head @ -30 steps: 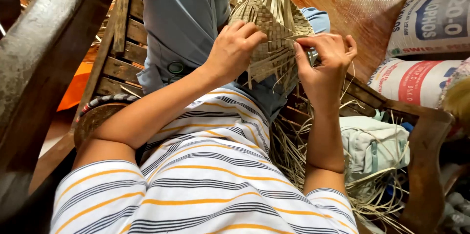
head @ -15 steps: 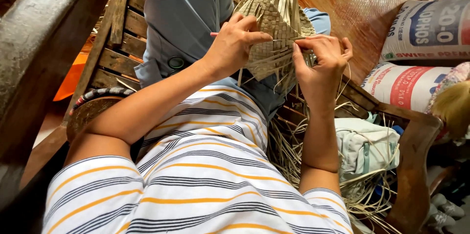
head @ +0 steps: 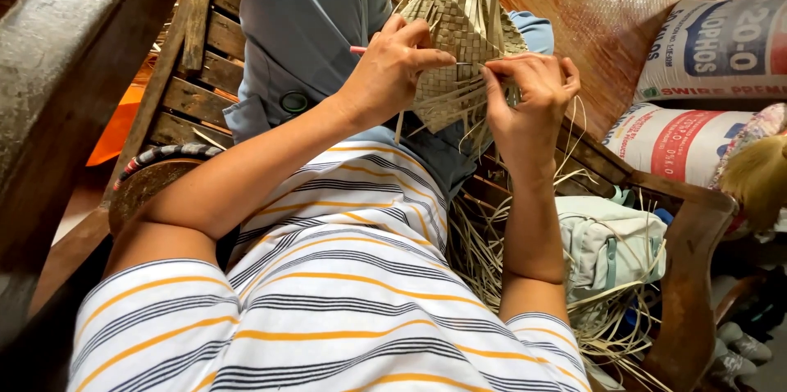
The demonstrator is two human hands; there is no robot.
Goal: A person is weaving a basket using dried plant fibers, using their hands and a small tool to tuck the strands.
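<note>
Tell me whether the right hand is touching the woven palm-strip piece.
Touching. The head view shows the right hand pinching the edge of the woven piece, its fingertips pressed on the strips.

Two printed sacks [head: 697, 88] lay at the right, a pale bag [head: 611, 244] stood near a wooden bench [head: 197, 72].

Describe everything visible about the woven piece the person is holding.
The woven piece is a flat panel of pale tan, dry-looking plant strips plaited in a diagonal checker pattern. It is unfinished: loose strip ends stick up from its top edge and hang from its lower edge. It is held upright above the lap, over blue-grey cloth. The left hand grips its left side, thumb and fingers across the weave, with a thin pink stick poking out behind the fingers. The right hand pinches strips at its right edge.
</note>
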